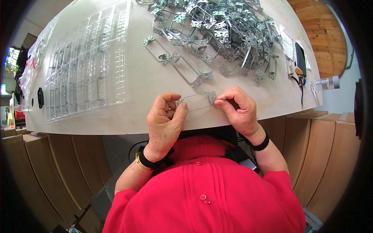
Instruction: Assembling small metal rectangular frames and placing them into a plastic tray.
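Between my two hands is a thin metal frame (197,101), two long wires joined by a stamped plate at each end. My left hand (165,118) has its thumb and fingers closed on the left plate. At the other end, my right hand (239,110) pinches the right plate between thumb and forefinger. The frame is held level just above the table's near edge. Just beyond it lie two similar loose frames (186,70), one behind the other. A large tangled heap of the same metal frames (229,35) spreads behind them.
On the left, a clear plastic tray (121,73) has rows of slots, several with metal parts. A dark phone (300,59), cables (302,93) and a clear cylindrical container (325,83) lie at the right edge. Cardboard boxes (324,151) stand below the white table (155,83).
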A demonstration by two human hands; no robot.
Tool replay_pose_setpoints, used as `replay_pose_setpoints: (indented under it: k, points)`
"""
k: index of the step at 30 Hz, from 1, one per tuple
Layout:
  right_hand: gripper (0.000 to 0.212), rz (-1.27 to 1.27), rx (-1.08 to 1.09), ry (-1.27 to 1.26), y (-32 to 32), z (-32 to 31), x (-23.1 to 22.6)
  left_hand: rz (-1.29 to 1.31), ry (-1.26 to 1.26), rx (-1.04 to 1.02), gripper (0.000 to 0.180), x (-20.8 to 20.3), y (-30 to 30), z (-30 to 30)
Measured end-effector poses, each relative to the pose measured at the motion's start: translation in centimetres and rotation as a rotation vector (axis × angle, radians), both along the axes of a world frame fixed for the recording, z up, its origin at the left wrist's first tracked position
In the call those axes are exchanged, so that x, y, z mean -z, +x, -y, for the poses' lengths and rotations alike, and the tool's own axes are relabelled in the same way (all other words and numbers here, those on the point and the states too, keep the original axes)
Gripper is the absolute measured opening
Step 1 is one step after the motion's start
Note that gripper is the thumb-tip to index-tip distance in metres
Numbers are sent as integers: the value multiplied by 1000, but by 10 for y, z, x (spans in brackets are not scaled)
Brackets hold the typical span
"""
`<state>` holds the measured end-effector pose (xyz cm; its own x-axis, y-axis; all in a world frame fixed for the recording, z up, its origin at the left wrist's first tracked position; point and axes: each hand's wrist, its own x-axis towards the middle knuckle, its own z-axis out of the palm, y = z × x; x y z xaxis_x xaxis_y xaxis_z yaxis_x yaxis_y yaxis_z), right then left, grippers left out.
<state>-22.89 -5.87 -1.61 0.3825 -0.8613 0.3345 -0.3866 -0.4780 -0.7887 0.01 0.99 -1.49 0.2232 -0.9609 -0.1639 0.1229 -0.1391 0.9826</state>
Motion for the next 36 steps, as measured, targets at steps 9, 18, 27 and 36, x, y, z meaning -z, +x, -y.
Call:
replay_pose_setpoints:
  k: [9,18,27,36]
  points:
    - [17,-21,-6,-64,2,2,3,-28,15,-13,25,-2,-1,0]
    - [18,5,28,61,-3,-4,2,21,-40,5,26,6,1,0]
    - [15,59,-31,28,-2,1,2,86,-2,56,20,-4,2,0]
    - [18,-9,-149,-26,-1,1,-5,68,48,70,35,-11,9,-1]
